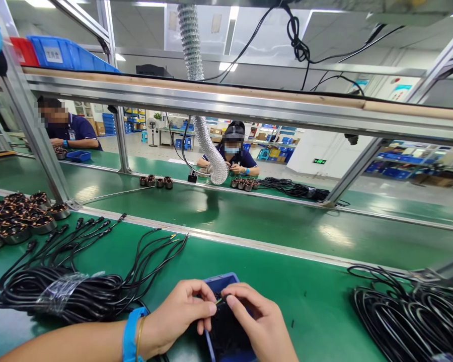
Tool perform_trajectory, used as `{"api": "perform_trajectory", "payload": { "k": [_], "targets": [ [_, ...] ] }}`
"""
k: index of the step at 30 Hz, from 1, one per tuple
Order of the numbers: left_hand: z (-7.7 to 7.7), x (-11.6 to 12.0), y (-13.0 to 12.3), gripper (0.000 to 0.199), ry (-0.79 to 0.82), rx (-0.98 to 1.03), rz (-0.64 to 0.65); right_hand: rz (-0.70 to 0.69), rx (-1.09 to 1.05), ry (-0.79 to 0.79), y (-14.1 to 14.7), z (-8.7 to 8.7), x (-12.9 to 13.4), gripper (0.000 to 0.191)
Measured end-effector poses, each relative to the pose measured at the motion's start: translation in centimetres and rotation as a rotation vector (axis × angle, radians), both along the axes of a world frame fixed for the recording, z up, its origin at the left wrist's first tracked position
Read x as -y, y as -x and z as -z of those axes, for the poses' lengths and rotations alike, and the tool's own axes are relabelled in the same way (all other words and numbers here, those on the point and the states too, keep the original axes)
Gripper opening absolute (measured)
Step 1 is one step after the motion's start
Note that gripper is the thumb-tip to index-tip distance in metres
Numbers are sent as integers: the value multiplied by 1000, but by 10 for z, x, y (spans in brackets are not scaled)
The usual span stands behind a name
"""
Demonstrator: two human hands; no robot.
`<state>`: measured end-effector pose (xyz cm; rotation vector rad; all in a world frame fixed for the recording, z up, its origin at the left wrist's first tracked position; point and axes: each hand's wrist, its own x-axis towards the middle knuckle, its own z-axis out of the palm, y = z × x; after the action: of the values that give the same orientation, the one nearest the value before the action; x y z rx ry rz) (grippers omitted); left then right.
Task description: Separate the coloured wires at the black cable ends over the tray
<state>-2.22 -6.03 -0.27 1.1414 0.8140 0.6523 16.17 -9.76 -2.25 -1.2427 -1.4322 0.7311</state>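
Note:
Both hands meet over a small blue bin (209, 342) that holds dark small parts. My left hand (186, 311), with a blue band at the wrist, pinches a thin yellow-green wire (219, 301) between thumb and forefinger. My right hand (258, 317) is closed at the fingertips on a small black piece (225, 297) right beside the wire. The fingertips nearly touch, and they partly hide what they hold. A bundle of black cables (68, 296), wrapped in clear film, lies left of my left hand, its stripped ends pointing up the table.
Copper-wound motor stators (17, 218) crowd the far left of the green table (287, 281). Another black cable pile (411, 317) lies at the right. A metal frame (226, 105) and a flexible silver duct (207, 146) stand ahead. Two people sit across the tables.

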Motion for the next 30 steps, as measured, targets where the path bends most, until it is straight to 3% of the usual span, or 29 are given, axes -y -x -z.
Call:
{"api": "perform_trajectory", "payload": {
  "k": [10,17,23,26,30],
  "targets": [
    [-3,2,-1,29,4,20,10,7,-91,55,5,-9,3,20],
    [-3,2,-1,30,10,39,3,-40,-9,27,0,-2,-1,19],
    [-4,2,1,23,-11,37,-16,-169,119,-5,1,-13,2,21],
    [-5,3,2,21,-8,99,-49,-166,109,-25,4,-15,4,18],
    [4,2,1,33,-15,147,-43,-129,54,107,15,-3,3,16]
  ]
}}
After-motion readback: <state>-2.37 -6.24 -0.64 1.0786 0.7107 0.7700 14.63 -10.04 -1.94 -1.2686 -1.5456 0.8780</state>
